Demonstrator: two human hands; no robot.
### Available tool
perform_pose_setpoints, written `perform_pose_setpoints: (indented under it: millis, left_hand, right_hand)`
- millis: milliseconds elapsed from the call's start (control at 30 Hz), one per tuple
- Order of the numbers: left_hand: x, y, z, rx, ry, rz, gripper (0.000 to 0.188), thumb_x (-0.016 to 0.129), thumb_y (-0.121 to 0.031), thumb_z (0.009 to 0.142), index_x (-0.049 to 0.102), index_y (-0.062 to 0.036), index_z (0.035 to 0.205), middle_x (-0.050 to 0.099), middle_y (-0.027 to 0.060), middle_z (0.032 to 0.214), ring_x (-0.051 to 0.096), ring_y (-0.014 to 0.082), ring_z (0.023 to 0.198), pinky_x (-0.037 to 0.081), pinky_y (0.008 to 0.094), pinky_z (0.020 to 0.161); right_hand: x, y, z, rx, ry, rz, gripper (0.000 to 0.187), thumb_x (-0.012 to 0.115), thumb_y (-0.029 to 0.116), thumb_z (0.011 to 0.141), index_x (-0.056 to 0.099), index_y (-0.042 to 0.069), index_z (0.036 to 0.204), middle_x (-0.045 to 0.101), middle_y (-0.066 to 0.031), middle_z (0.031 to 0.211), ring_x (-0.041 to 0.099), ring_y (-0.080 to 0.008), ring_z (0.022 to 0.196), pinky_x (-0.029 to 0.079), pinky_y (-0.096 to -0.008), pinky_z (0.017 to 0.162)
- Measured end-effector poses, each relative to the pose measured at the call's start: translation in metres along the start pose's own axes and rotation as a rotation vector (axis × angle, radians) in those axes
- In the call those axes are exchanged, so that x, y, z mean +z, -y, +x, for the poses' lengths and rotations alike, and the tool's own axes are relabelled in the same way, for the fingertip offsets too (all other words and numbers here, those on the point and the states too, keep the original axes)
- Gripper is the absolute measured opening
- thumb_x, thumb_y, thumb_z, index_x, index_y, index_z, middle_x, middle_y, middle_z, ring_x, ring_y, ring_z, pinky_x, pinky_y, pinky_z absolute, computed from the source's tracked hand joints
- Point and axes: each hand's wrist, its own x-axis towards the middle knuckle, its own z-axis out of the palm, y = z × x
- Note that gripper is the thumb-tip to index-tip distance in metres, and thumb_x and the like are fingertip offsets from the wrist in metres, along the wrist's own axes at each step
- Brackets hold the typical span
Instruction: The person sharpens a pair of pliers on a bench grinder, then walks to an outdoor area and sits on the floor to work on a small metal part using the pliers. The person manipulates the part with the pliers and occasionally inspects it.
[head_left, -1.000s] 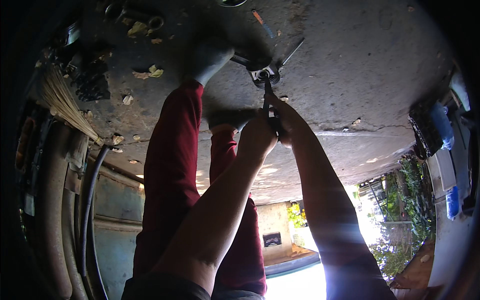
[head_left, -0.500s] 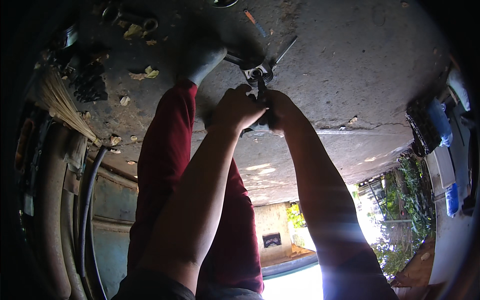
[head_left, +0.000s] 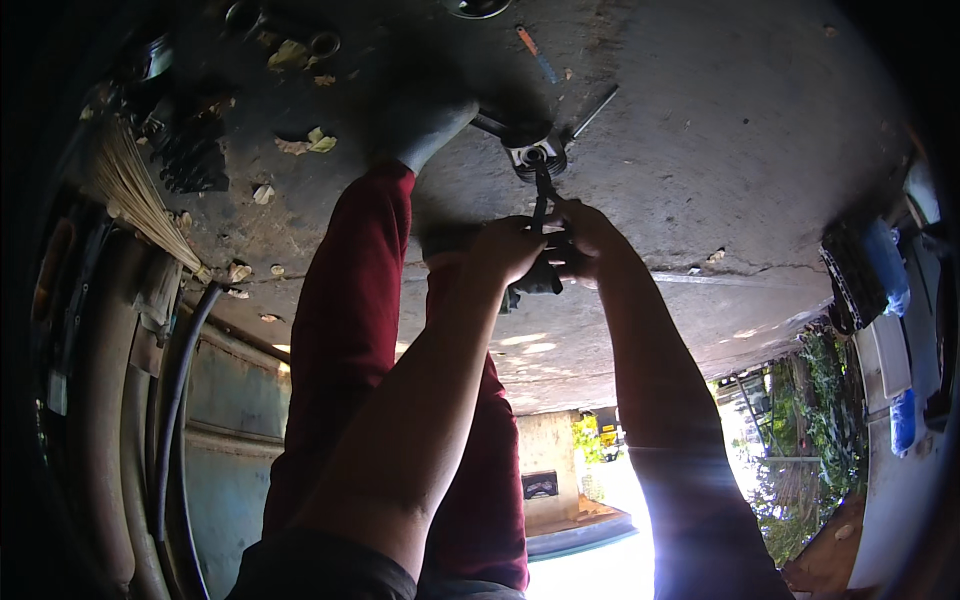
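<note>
A round metal piston [head_left: 527, 158] with a pale face and grooved side sits on the floor ahead of me, by my boot. My left hand [head_left: 513, 247] is closed around a slim dark tool [head_left: 542, 205], possibly pliers. The tool's far end reaches the piston; its exact shape is lost in shadow. My right hand [head_left: 592, 238] is beside the left, fingers spread apart, its fingertips near the tool. Below the hands hangs a dark, cloth-like bundle [head_left: 540, 281]; whether a hand touches it is unclear.
A metal rod [head_left: 597, 112] and an orange-and-blue strip [head_left: 538, 53] lie past the piston. My boot [head_left: 437, 132] stands left of it. Farther left are a connecting rod [head_left: 322, 44], dry leaves [head_left: 312, 143] and a straw broom [head_left: 145, 195]. A blue bag [head_left: 884, 262] lies far right.
Both hands have drawn back slightly from the piston, and the right hand's fingers have spread. The whole view has shifted a little, so the floor items appear farther right and lower.
</note>
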Motion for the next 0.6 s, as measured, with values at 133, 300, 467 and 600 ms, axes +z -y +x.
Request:
perform_pose_setpoints:
  millis: [133,300,467,600]
  left_hand:
    - [0.003,-0.008,0.001,0.021,0.031,0.021,0.038,0.055,-0.027,0.091,0.068,-0.0061,0.120,0.071,0.0200,0.108,0.069,0.0341,0.100,0.053,0.0411,0.090]
    - [0.003,-0.007,0.010,-0.007,0.010,0.030,0.036,0.052,-0.026,0.090,0.072,-0.0071,0.113,0.070,0.0206,0.109,0.068,0.0350,0.102,0.053,0.0436,0.090]
    - [-0.004,-0.008,0.014,-0.019,0.032,0.033,0.036,0.048,-0.020,0.090,0.072,-0.0078,0.114,0.069,0.0203,0.114,0.067,0.0349,0.106,0.052,0.0444,0.092]
    - [-0.016,-0.010,0.016,-0.011,0.087,0.051,0.037,0.046,-0.018,0.091,0.069,-0.0066,0.118,0.068,0.0202,0.118,0.066,0.0343,0.109,0.051,0.0442,0.094]
  right_hand:
    - [-0.006,0.005,0.001,0.035,0.039,-0.004,0.036,0.063,0.028,0.083,0.053,0.007,0.111,0.060,-0.0151,0.095,0.062,-0.0283,0.086,0.055,-0.0504,0.076]
    - [0.000,-0.001,0.004,-0.018,-0.007,0.052,0.029,0.063,0.027,0.083,0.054,0.008,0.102,0.058,-0.0127,0.090,0.059,-0.0276,0.079,0.055,-0.0507,0.072]
    - [0.011,-0.012,0.018,-0.142,0.016,0.167,0.022,0.059,0.024,0.089,0.055,0.006,0.101,0.056,-0.0122,0.093,0.058,-0.0269,0.084,0.057,-0.0489,0.066]
    - [0.018,-0.015,0.028,-0.135,0.000,0.186,0.024,0.057,0.024,0.091,0.055,0.004,0.105,0.055,-0.0140,0.096,0.059,-0.0280,0.088,0.059,-0.0524,0.072]
